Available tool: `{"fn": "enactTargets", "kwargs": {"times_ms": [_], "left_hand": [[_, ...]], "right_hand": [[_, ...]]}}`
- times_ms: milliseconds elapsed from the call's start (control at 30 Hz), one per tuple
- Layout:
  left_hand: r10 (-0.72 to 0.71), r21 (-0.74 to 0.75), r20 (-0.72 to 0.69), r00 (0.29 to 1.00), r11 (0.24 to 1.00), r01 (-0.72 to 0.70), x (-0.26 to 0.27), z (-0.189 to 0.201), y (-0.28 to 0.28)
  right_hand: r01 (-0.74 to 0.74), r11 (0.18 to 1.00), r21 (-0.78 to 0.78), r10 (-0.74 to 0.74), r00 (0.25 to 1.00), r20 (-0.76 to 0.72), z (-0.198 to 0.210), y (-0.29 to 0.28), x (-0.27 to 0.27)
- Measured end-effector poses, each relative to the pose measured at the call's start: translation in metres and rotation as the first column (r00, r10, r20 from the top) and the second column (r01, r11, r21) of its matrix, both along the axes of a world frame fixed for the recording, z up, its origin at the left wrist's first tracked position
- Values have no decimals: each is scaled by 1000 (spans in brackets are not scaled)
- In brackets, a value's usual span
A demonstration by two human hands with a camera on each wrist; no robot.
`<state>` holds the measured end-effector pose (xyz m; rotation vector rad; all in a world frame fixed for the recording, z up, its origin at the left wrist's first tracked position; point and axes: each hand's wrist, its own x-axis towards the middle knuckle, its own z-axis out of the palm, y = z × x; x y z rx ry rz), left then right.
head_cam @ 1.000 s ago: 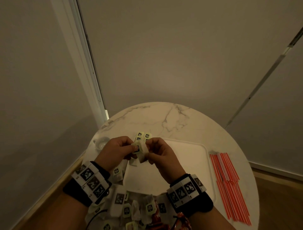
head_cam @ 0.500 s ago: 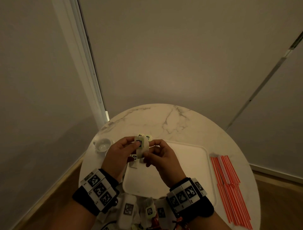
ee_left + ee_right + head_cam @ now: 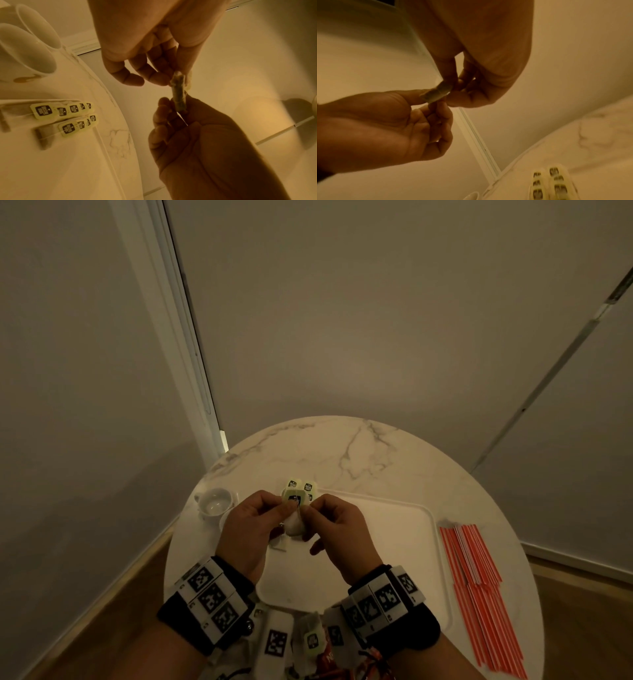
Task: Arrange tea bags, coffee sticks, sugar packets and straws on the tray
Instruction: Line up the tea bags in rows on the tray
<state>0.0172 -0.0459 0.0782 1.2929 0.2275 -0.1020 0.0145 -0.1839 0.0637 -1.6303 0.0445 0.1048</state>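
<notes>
Tea bags placed: I count two short rows [image 3: 68,115] at the tray's [image 3: 394,542] far left corner, tags overlapping.
In hand: one more tea bag [image 3: 294,508], above that corner; my left hand [image 3: 253,529] and right hand [image 3: 339,535] both pinch it between thumb and fingertips, the other fingers loosely curled.
Left to do, tea: a pile of loose tea bags [image 3: 291,642] at the near table edge.
Left to do, straws: red straws [image 3: 479,583] lie on the table, right of the tray.
Coffee and sugar: I cannot tell them from here; red packets [image 3: 325,659] show near my wrists.
Progress: early, I judge.

Home corner — marble table [image 3: 359,446], cups [image 3: 214,501].
</notes>
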Motion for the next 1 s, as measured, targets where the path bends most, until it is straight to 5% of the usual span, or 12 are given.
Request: {"fn": "enactTargets", "kwargs": {"times_ms": [233,567,767,1000], "left_hand": [[23,-32,-16,1000,999,-23,-1,0,2],[104,-113,26,994,988,-100,-5,-3,-4],[153,-167,5,988,974,-150,-5,-5,-7],[46,-189,-53,998,980,-55,-2,-3,-2]], "right_hand": [[36,996,-77,-31,997,71,2,-1,3],[-15,980,196,17,1000,-9,6,10,-5],[-31,990,134,30,1000,8,5,10,-3],[-38,997,63,36,999,28,5,0,1]]}}
